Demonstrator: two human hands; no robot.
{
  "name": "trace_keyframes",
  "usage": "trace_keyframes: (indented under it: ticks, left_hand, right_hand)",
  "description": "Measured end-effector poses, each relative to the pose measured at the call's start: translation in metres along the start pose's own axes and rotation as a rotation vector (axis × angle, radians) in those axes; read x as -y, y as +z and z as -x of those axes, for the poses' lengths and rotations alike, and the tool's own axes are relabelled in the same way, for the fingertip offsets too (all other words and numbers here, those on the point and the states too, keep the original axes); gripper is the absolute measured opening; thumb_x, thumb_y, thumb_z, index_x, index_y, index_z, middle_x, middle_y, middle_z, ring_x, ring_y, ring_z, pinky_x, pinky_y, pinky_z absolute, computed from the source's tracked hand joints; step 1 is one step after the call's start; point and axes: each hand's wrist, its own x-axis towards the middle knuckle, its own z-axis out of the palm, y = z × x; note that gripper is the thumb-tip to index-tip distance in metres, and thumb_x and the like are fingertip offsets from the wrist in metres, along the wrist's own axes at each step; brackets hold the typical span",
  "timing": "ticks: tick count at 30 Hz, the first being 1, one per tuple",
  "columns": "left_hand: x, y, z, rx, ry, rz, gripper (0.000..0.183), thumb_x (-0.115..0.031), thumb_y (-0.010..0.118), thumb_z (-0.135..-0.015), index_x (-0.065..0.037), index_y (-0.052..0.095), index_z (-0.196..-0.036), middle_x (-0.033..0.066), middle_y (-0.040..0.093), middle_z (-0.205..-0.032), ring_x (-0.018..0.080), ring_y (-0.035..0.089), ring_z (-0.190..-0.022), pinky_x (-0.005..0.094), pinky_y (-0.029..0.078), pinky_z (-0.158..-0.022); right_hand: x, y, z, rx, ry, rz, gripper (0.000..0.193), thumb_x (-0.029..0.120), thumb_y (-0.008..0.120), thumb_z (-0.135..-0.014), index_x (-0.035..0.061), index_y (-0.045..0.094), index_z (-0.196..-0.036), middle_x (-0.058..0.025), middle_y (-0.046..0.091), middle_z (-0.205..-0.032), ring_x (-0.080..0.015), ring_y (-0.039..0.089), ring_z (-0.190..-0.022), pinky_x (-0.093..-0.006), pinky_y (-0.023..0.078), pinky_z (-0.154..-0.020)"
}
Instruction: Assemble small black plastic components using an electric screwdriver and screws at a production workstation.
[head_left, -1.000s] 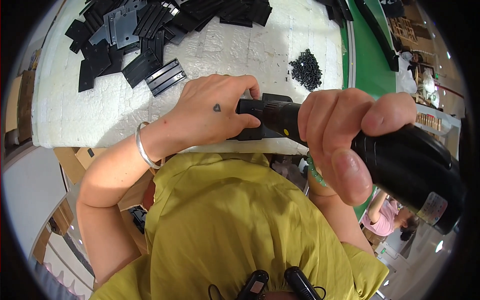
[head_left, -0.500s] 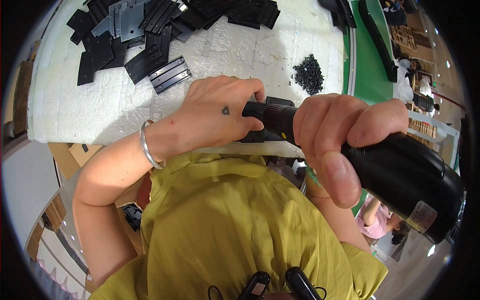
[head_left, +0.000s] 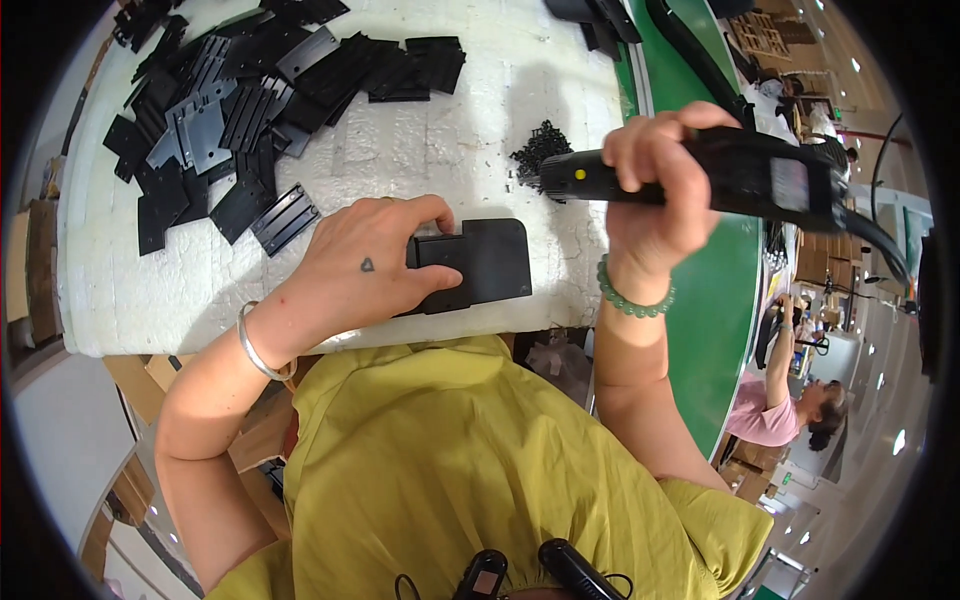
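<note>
Near the table's front edge, a flat black plastic part [head_left: 497, 260] with a notched corner lies under my left hand [head_left: 365, 255]. The thumb and fingers of that hand close around its left end, which they partly hide. My right hand [head_left: 665, 185] is wrapped round a black corded electric screwdriver [head_left: 745, 178], held nearly level above the table. Its tip end points left, over a small pile of black screws [head_left: 540, 148]. Whether the tip touches a screw I cannot make out.
A heap of black and grey plastic plates [head_left: 235, 120] covers the table's far left. Beyond the right edge of the white padded table [head_left: 390, 150] is a green surface [head_left: 705, 330] with long black strips. A person in a pink top [head_left: 765, 412] is at the right.
My right hand has taken the screwdriver away from the black part, up to the screw pile. The left hand still grips the part. The whole view has shifted.
</note>
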Motion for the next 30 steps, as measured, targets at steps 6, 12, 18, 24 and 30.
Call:
trace_keyframes:
  ticks: [6,12,18,24,30]
  left_hand:
    - [0.007,0.002,-0.003,-0.082,0.128,-0.043,0.039,-0.026,0.075,-0.068,-0.006,0.059,-0.097,0.0117,0.061,-0.087,0.0298,0.056,-0.084,0.0364,0.044,-0.074]
    - [-0.010,-0.002,-0.025,-0.351,0.304,-0.204,0.033,-0.023,0.074,-0.068,-0.006,0.063,-0.094,0.0090,0.061,-0.085,0.0279,0.053,-0.088,0.0355,0.043,-0.076]
    - [-0.024,0.013,-0.049,-0.402,0.505,-0.286,0.019,-0.012,0.072,-0.067,-0.005,0.066,-0.084,0.0069,0.061,-0.081,0.0252,0.053,-0.088,0.0365,0.043,-0.076]
    - [-0.022,0.014,-0.040,-0.393,0.414,0.020,0.014,-0.001,0.071,-0.065,-0.004,0.066,-0.078,0.0063,0.061,-0.076,0.0225,0.056,-0.080,0.0317,0.045,-0.071]
    - [-0.029,0.015,-0.030,-0.337,0.315,0.342,0.010,0.000,0.071,-0.068,-0.002,0.065,-0.075,0.0052,0.062,-0.076,0.0159,0.057,-0.078,0.0261,0.045,-0.071]
  right_hand:
    - [-0.014,-0.008,0.005,-0.102,0.066,0.032,0.027,0.000,0.052,-0.073,-0.0004,0.043,-0.098,-0.0063,0.048,-0.062,-0.0133,0.042,-0.046,-0.0292,0.042,-0.049]
    - [0.011,-0.006,0.003,-0.008,-0.007,-0.126,0.029,0.002,0.050,-0.076,0.0034,0.042,-0.104,-0.0049,0.045,-0.061,-0.0138,0.041,-0.047,-0.0306,0.041,-0.051]
    - [0.039,-0.002,0.008,0.176,0.006,-0.170,0.034,0.005,0.053,-0.078,0.0089,0.039,-0.109,-0.0022,0.044,-0.061,-0.0130,0.043,-0.049,-0.0290,0.039,-0.053]
    - [0.060,-0.001,0.009,0.259,-0.065,-0.201,0.032,0.008,0.049,-0.077,0.0090,0.045,-0.109,0.0032,0.044,-0.061,-0.0085,0.043,-0.051,-0.0245,0.036,-0.056]
    - [0.071,0.001,0.012,0.256,-0.071,-0.217,0.031,0.010,0.055,-0.077,0.0074,0.044,-0.106,0.0042,0.047,-0.061,-0.0071,0.046,-0.053,-0.0231,0.038,-0.057]
